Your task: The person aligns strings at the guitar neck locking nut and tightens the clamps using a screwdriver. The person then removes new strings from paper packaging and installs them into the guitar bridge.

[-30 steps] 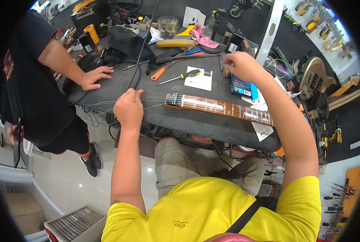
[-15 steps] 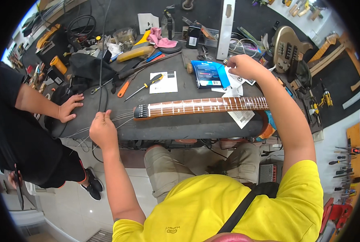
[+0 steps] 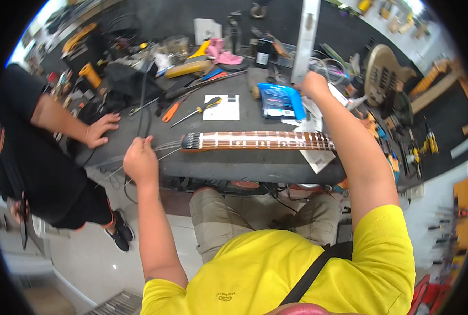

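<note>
A headless guitar neck (image 3: 260, 140) with a brown fretted fingerboard lies across the bench, its dark end block at the left. Loose guitar strings (image 3: 166, 147) trail leftward from that block. My left hand (image 3: 141, 160) is closed in a pinch around them, just off the block's end. My right hand (image 3: 315, 85) is raised beyond the neck's right part, beside a blue packet (image 3: 280, 101) and white papers (image 3: 311, 118). Its fingers are curled and blurred, and what they hold cannot be made out. My right forearm crosses over the neck's right end, hiding what lies there.
A yellow-black screwdriver (image 3: 197, 111) lies on a white sheet (image 3: 230, 111). Behind it are an orange-handled tool (image 3: 172, 112) and a pink cloth (image 3: 224, 54). An upright metal bar (image 3: 306, 39) stands near my right hand. At the left, another person's hand (image 3: 102, 130) rests on the bench.
The view has shifted slightly. My right hand has moved a little to the right, and its forearm now covers the neck's right end. My left hand still pinches the strings.
</note>
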The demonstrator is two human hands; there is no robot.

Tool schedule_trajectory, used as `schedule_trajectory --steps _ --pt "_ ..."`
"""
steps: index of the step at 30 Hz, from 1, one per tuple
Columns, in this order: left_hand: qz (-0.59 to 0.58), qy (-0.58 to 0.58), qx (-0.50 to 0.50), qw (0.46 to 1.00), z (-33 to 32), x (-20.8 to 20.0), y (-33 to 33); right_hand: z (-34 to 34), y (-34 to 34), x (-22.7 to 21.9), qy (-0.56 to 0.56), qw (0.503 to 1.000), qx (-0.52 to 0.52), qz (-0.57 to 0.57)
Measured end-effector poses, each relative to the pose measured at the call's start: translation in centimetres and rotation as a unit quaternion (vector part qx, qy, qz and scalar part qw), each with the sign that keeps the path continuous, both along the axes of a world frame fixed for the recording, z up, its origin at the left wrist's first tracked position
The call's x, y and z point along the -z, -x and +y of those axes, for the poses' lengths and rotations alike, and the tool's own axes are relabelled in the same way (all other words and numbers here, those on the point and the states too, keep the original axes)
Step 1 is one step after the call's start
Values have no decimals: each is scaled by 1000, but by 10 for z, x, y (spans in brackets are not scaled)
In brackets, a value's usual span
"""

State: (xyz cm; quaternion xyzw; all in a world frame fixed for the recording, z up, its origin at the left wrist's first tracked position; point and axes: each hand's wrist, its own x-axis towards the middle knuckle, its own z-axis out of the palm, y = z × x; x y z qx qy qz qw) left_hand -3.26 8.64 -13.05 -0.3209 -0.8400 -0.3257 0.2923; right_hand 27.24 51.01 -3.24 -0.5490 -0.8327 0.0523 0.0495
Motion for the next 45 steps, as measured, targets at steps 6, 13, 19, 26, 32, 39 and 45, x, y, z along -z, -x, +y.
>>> schedule_trajectory --steps 6,13,19,26,32,39,45 --pt "21 -18 35 999 20 2 -1 50 -53 15 160 951 124 233" --pt "13 -13 29 999 12 1 2 -95 8 -47 301 757 -100 571" --pt "11 -10 31 999 15 5 2 -210 104 -29 306 739 -273 534" --pt "12 -5 32 999 15 2 2 -239 132 -14 306 746 -286 519" --pt "17 -2 29 999 13 3 3 -242 137 -5 254 794 -323 448" --pt "14 -5 31 999 14 2 3 -245 137 -2 220 813 -331 425" --pt "18 -5 30 999 14 1 1 -246 136 -5 166 834 -332 408"
